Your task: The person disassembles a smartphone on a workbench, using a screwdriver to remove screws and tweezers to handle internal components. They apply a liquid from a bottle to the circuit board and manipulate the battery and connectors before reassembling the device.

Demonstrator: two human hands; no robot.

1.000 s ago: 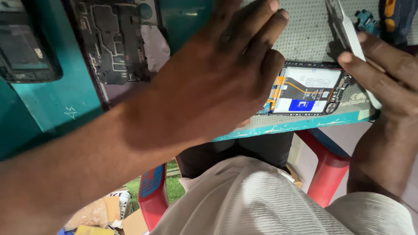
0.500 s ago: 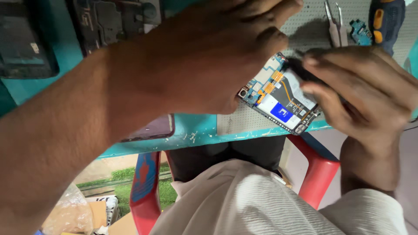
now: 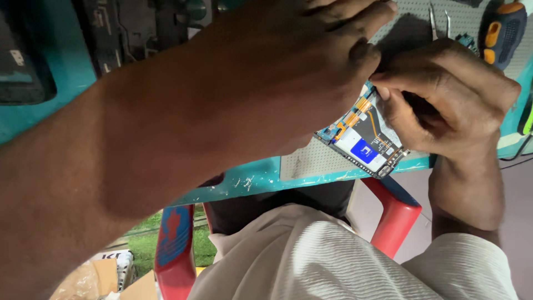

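Note:
An opened phone (image 3: 363,141) with its circuit board, orange flex cables and a blue-labelled part showing lies tilted on a grey mat (image 3: 311,161) at the table's near edge. My left hand (image 3: 294,72) reaches across from the lower left and lies over the phone's upper part, fingers stretched toward the top right. My right hand (image 3: 444,97) comes in from the right with its fingers curled. Thumb and forefinger pinch at the phone's upper edge, touching my left fingertips. Whatever sits between the right fingertips is hidden.
Metal tweezers (image 3: 438,19) and a screwdriver (image 3: 497,33) with an orange and dark handle lie at the back right. Dark phone parts (image 3: 133,28) rest on the teal table (image 3: 250,180) at the back left. A red chair (image 3: 397,214) and cardboard boxes (image 3: 111,278) are below.
The phone has turned from lying square to tilted and sits nearer the table edge. My right hand has moved left onto it and closed; my left hand has stayed over it.

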